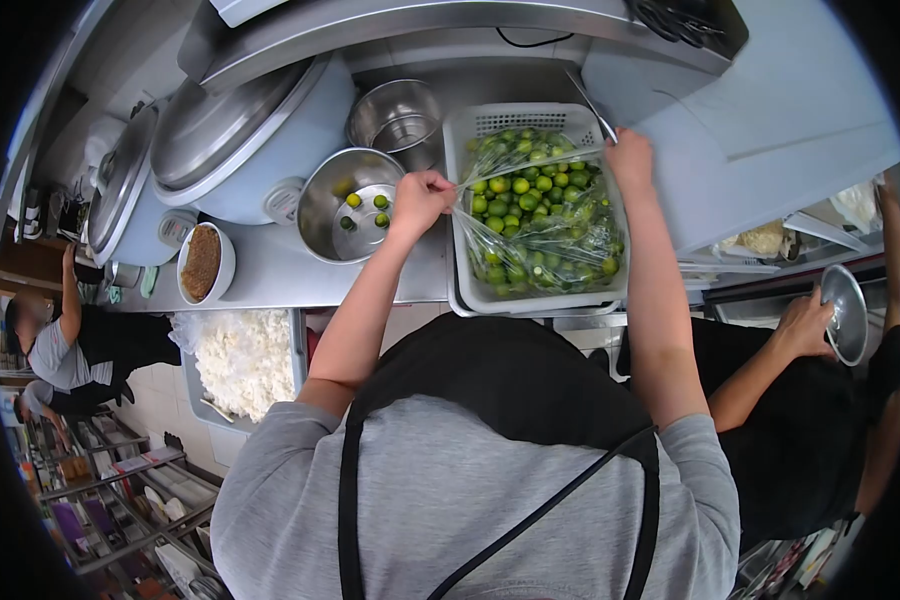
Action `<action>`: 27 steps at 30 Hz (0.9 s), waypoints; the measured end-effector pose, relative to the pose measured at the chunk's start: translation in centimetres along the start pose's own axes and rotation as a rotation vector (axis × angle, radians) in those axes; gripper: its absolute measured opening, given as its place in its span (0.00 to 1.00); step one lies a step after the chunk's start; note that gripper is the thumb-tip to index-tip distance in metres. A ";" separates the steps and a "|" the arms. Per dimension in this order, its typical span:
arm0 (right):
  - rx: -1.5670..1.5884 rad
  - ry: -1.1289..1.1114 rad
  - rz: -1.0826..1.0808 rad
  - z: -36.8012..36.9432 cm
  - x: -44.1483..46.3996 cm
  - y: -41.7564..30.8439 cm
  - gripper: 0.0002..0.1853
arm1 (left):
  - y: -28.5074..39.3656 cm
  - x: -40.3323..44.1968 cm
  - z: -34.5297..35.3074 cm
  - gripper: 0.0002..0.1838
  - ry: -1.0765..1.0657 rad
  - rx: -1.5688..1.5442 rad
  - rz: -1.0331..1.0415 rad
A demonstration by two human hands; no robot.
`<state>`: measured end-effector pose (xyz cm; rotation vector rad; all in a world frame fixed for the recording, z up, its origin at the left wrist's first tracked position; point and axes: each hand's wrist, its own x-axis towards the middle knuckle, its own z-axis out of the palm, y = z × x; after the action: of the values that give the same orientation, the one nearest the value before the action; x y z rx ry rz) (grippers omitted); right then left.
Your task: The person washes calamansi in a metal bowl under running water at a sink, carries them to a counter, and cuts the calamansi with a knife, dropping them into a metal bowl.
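Observation:
My left hand (422, 205) is closed in a pinch on the gathered edge of a clear plastic bag (570, 232). Small green limes (530, 190) fill the bag, which lies in a white plastic basket (455, 130). At the basket's far right corner, my right hand (630, 160) is closed around what looks like a knife (592, 105), its thin metal blade pointing away and to the left. A strip of the bag is stretched between both hands. Just left of my left hand, a steel pot (315, 205) holds several loose limes (381, 202).
Behind the pot stands another steel container (395, 115). Large lidded warmers (250, 125) and a white bowl of brown food (205, 262) occupy the left. A tray of white rice-like food (245, 365) sits lower left. At right, another person's hand (805, 322) holds a metal bowl (844, 315).

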<state>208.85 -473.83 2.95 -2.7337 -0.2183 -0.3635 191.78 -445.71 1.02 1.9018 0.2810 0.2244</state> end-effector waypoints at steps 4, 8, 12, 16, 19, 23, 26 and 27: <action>0.064 -0.172 -0.017 -1.5 -0.7 0.1 0.15 | 1.1 0.5 0.4 0.08 -0.136 0.045 -0.031; 0.308 -0.261 -0.140 -8.4 -5.4 -1.1 0.31 | 9.0 -0.9 0.3 0.09 -0.042 0.317 0.411; 0.424 -0.152 -0.225 -12.5 -9.5 -2.6 0.30 | 10.8 -1.9 4.6 0.09 -0.125 0.443 0.800; 0.797 -0.305 0.001 -10.3 -12.1 -3.4 0.17 | 7.0 -0.9 8.8 0.09 -0.358 0.933 0.593; 0.813 -0.344 0.181 -7.9 -12.8 -3.7 0.17 | 5.7 -0.4 9.4 0.11 -0.338 0.908 0.639; 0.788 -0.208 0.077 -8.3 -14.8 -4.2 0.17 | 6.1 -0.7 7.5 0.12 -0.282 0.448 0.511; 0.870 -0.213 0.083 -9.5 -17.4 -6.5 0.18 | 8.5 -2.5 4.6 0.11 -0.527 -0.393 -0.062; 0.954 -0.273 0.120 -9.8 -18.1 -7.0 0.18 | 8.6 -3.0 4.0 0.11 -0.523 -0.393 -0.066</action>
<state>188.05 -472.98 9.05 -1.8233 -0.2208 0.1386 190.78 -452.98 7.71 1.4931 -0.0545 -0.2483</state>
